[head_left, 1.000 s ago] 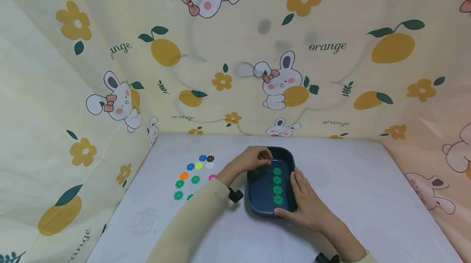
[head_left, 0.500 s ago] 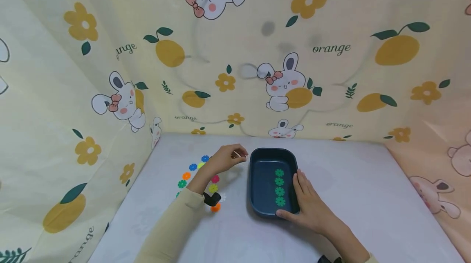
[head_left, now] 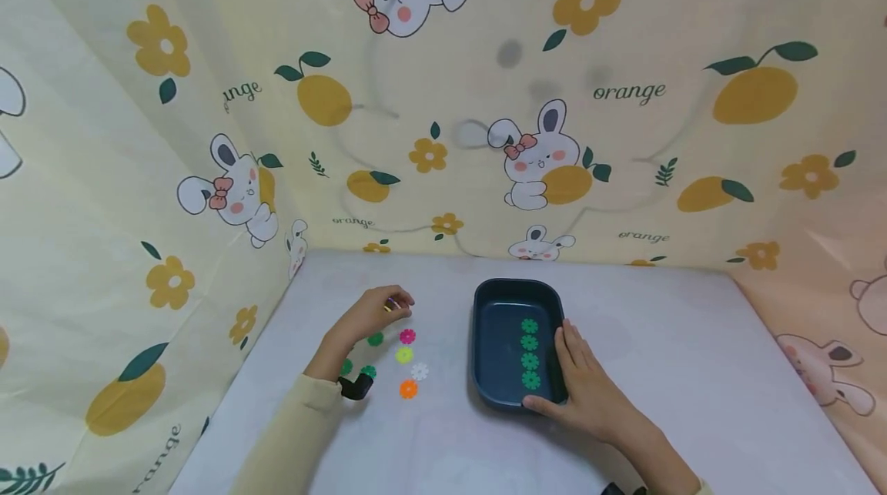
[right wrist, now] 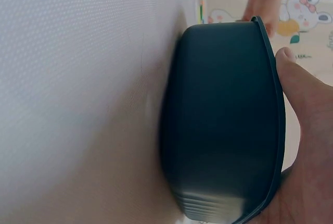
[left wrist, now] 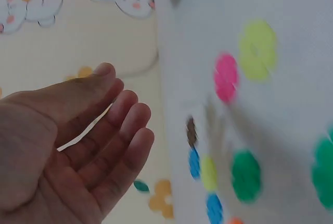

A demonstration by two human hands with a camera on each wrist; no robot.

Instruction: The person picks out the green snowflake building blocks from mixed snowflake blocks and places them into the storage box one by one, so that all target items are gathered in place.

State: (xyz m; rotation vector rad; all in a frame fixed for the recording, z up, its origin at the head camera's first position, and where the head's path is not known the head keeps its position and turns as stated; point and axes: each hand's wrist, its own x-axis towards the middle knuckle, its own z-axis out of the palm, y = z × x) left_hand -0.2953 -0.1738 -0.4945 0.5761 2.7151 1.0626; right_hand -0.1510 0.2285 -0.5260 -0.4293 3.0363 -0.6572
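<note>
My left hand (head_left: pixel 374 314) hovers over notched plastic discs left of the tray, its fingers loosely bent. In the left wrist view nothing shows between thumb and fingers. Beneath or beside it lie a pink disc (head_left: pixel 407 336), a green disc (head_left: pixel 375 339), a yellow disc (head_left: pixel 404 355), a white disc (head_left: pixel 420 372) and an orange disc (head_left: pixel 409 389). A brown disc (left wrist: pixel 191 130) and a blue disc (left wrist: pixel 194 162) appear in the left wrist view. My right hand (head_left: pixel 592 387) rests along the right wall of a dark blue tray (head_left: pixel 495 349), fingers straight, thumb at its front rim.
Inside the tray, several green discs (head_left: pixel 530 342) lie in a straight column near its right wall. A white table (head_left: pixel 693 387) carries everything. Patterned cloth (head_left: pixel 443 133) hangs behind the table and along both sides.
My left hand has drawn back from inside the tray, moving left to above the loose discs. The right hand stays against the tray. The green column in the tray looks the same.
</note>
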